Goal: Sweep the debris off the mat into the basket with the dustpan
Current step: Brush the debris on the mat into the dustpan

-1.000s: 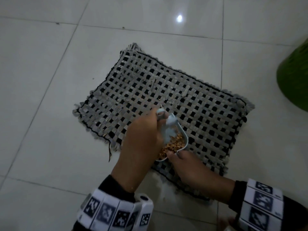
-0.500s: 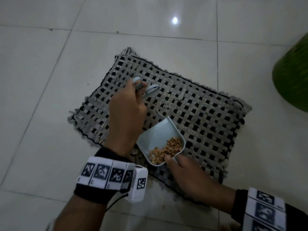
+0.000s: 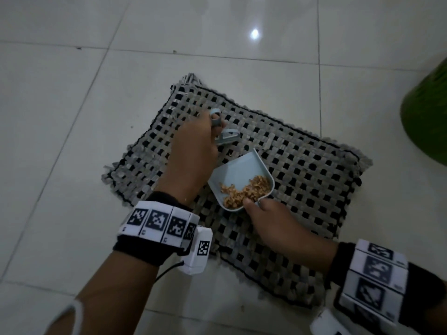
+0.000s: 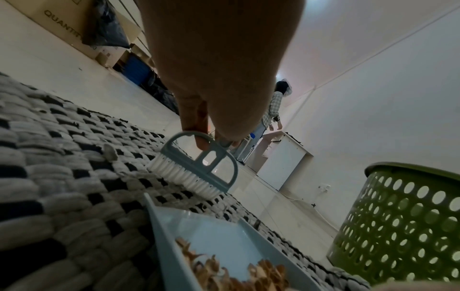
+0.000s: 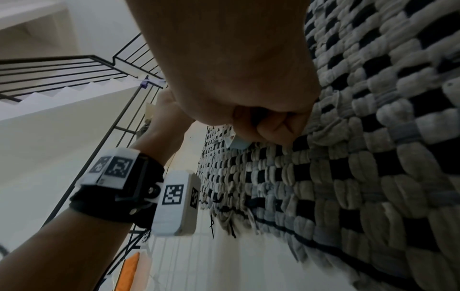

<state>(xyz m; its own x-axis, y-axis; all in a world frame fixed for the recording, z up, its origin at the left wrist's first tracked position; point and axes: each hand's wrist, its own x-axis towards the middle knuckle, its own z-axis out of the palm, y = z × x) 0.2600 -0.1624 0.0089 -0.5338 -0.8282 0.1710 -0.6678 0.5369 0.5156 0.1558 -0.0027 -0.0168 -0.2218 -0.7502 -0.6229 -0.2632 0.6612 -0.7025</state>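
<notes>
There is 1 mat (image 3: 302, 170), 1 dustpan (image 3: 238, 174), 1 brush (image 4: 196, 167) and 1 basket (image 4: 408, 226), with 2 hands at work. The mat is woven in grey and black squares with frayed edges and lies flat on the pale tiled floor (image 3: 72, 117). The pale blue dustpan rests on the mat's near half, its open mouth toward the brush, with 1 heap of tan debris (image 3: 246, 189) piled at its back wall. The left hand (image 3: 191, 155) has its fingers curled round the brush handle, white bristles down on the mat just beyond the dustpan. The right hand (image 3: 273, 221) grips the dustpan's rear, fingers folded tight. The green perforated basket stands on the floor, well apart to the right.
</notes>
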